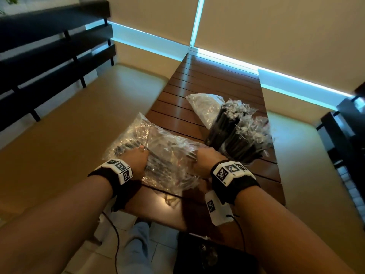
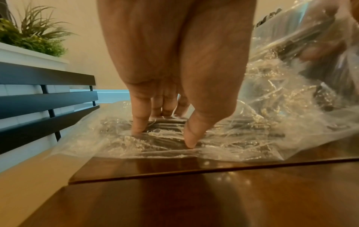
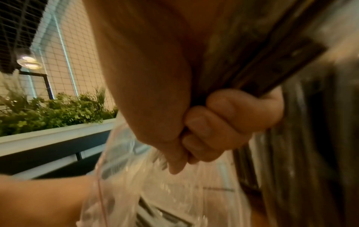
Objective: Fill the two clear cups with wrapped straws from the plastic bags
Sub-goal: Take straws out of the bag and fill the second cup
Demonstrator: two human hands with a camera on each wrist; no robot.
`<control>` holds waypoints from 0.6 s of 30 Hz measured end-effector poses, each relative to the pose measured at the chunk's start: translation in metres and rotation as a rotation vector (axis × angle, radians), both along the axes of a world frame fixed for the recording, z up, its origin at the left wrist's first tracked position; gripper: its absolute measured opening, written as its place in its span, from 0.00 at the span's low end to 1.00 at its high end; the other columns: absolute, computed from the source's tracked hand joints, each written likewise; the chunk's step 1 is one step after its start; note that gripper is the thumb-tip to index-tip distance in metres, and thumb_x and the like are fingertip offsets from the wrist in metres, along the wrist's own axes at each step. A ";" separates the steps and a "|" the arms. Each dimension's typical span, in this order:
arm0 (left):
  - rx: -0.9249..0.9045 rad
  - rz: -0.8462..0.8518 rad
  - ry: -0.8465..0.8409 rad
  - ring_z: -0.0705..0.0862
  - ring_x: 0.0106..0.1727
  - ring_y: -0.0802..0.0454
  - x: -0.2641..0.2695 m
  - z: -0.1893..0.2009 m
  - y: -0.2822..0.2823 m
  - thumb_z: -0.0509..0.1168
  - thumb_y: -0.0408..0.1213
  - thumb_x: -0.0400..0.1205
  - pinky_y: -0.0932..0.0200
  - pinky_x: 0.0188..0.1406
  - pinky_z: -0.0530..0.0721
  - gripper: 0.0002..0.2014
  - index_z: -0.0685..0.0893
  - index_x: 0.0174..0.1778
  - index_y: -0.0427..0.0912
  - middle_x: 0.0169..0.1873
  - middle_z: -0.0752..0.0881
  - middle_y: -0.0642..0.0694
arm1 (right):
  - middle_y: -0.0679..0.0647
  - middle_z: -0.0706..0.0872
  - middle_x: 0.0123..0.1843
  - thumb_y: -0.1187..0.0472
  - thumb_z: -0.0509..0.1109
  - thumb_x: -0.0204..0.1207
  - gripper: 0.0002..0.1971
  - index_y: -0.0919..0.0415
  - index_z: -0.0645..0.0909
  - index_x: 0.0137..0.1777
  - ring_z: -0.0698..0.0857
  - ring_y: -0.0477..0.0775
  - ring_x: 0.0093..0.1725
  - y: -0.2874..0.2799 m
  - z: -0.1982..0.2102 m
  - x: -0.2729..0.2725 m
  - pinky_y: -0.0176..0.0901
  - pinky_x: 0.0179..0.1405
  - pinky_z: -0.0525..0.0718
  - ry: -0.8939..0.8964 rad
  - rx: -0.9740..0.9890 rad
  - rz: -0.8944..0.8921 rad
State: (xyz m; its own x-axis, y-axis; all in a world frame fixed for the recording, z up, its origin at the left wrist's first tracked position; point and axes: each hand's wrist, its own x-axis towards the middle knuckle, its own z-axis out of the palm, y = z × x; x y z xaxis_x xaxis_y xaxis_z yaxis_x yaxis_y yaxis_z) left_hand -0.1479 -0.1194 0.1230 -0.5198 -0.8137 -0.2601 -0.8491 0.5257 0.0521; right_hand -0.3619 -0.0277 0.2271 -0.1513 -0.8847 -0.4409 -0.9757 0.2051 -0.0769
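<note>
A crumpled clear plastic bag point(image 1: 167, 151) of black wrapped straws lies on the near part of the wooden slat table point(image 1: 207, 80). My left hand point(image 1: 141, 150) presses its straight fingertips point(image 2: 139, 126) and thumb down on the bag point(image 2: 262, 122), pinning it. My right hand point(image 1: 199, 157) grips a bundle of wrapped straws point(image 3: 252, 53) in a fist point(image 3: 204, 138) at the bag's point(image 3: 155, 192) right side. Just right of that hand stand two clear cups point(image 1: 227, 153), both packed with upright black wrapped straws point(image 1: 241, 131); the cup walls barely show.
A second, flatter plastic bag point(image 1: 205, 107) lies behind the cups. Tan bench cushions point(image 1: 79, 125) flank the table, with a dark slatted backrest point(image 1: 49, 56) on the left and a planter point(image 2: 33, 38) above it. A black bag point(image 1: 213, 254) sits on the floor.
</note>
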 end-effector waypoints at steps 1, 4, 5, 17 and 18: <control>0.001 0.000 -0.016 0.82 0.60 0.44 0.000 0.001 0.001 0.72 0.43 0.72 0.49 0.57 0.85 0.26 0.75 0.66 0.43 0.63 0.77 0.44 | 0.60 0.83 0.54 0.53 0.65 0.81 0.16 0.61 0.80 0.63 0.84 0.64 0.50 0.008 0.011 -0.005 0.50 0.46 0.85 0.030 0.015 0.011; 0.005 -0.014 -0.037 0.82 0.65 0.43 -0.004 0.004 0.004 0.72 0.48 0.74 0.50 0.62 0.82 0.32 0.72 0.71 0.42 0.67 0.76 0.42 | 0.58 0.81 0.47 0.54 0.66 0.81 0.14 0.63 0.80 0.61 0.83 0.62 0.45 0.034 0.045 -0.024 0.50 0.43 0.84 0.068 0.036 -0.005; 0.003 -0.011 -0.053 0.81 0.67 0.43 -0.007 0.007 0.006 0.72 0.49 0.75 0.51 0.63 0.80 0.33 0.71 0.73 0.40 0.69 0.75 0.41 | 0.57 0.81 0.46 0.52 0.67 0.81 0.14 0.62 0.80 0.59 0.84 0.62 0.45 0.043 0.058 -0.030 0.50 0.45 0.85 0.075 0.040 -0.012; -0.088 0.060 0.032 0.65 0.80 0.37 -0.026 0.060 0.018 0.68 0.49 0.69 0.37 0.76 0.70 0.42 0.64 0.82 0.48 0.81 0.63 0.39 | 0.57 0.84 0.51 0.43 0.63 0.83 0.16 0.56 0.79 0.54 0.83 0.60 0.49 0.100 0.145 -0.061 0.46 0.44 0.78 0.052 -0.402 -0.090; -0.135 0.041 0.185 0.64 0.81 0.38 -0.033 0.074 0.021 0.68 0.49 0.67 0.38 0.76 0.70 0.44 0.64 0.82 0.48 0.82 0.62 0.40 | 0.57 0.86 0.52 0.42 0.62 0.82 0.17 0.55 0.79 0.55 0.84 0.61 0.50 0.098 0.141 -0.059 0.48 0.44 0.81 0.026 -0.482 -0.101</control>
State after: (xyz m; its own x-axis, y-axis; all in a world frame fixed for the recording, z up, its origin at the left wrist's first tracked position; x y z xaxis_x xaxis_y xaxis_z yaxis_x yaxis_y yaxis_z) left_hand -0.1804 -0.0988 0.1973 -0.5143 -0.8561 -0.0512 -0.8524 0.5037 0.1403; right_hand -0.4210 0.0701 0.3685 -0.2520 -0.9675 0.0204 -0.9558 0.2456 -0.1619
